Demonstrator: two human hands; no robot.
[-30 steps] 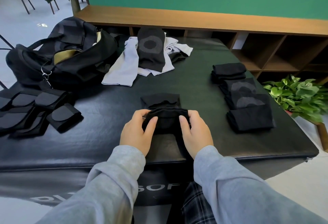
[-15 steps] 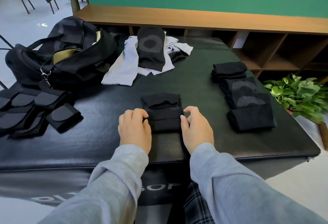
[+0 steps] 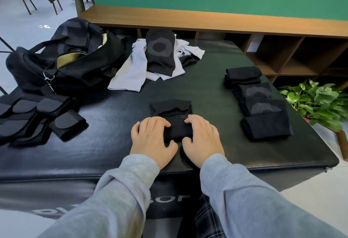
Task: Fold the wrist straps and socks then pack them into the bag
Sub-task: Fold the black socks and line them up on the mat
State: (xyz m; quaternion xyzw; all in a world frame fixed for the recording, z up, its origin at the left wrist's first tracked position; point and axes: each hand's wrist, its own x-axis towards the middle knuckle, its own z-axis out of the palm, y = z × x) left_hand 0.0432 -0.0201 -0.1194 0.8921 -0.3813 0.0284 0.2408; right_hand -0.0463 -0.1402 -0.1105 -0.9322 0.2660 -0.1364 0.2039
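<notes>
Fingers of both your hands curl over a folded black knit sock on the black padded bench, pressing its ends. Four folded black socks wait at right, folded black wrist straps at left; unfolded pale socks remain, and the black duffel bag looks unpacked.

The hands cover both ends of the folded black sock. The wrist straps run off the left edge. The bag hides its own contents
</notes>
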